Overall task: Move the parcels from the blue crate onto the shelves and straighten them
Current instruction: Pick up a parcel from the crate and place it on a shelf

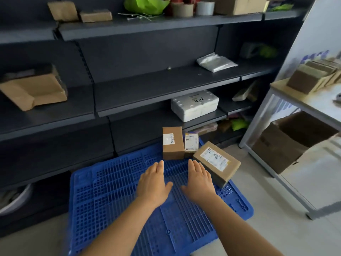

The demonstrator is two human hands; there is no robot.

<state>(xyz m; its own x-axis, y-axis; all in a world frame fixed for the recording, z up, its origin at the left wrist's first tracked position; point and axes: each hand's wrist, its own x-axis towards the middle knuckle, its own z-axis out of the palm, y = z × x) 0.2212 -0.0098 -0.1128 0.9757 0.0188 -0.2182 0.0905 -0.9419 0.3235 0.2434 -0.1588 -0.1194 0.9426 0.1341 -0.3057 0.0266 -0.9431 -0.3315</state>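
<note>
Reaching flat fingers (160, 164) just short of upright parcel (173, 143), blue crate (114, 191)

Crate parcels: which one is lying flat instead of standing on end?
The right-hand box, label face up, next to the right hand. The tall box and the small parcel behind it stand upright.

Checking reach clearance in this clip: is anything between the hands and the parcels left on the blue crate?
Nothing visible. Left hand and right hand hover open over bare blue crate, just short of the upright parcel, small parcel and tilted parcel.
</note>
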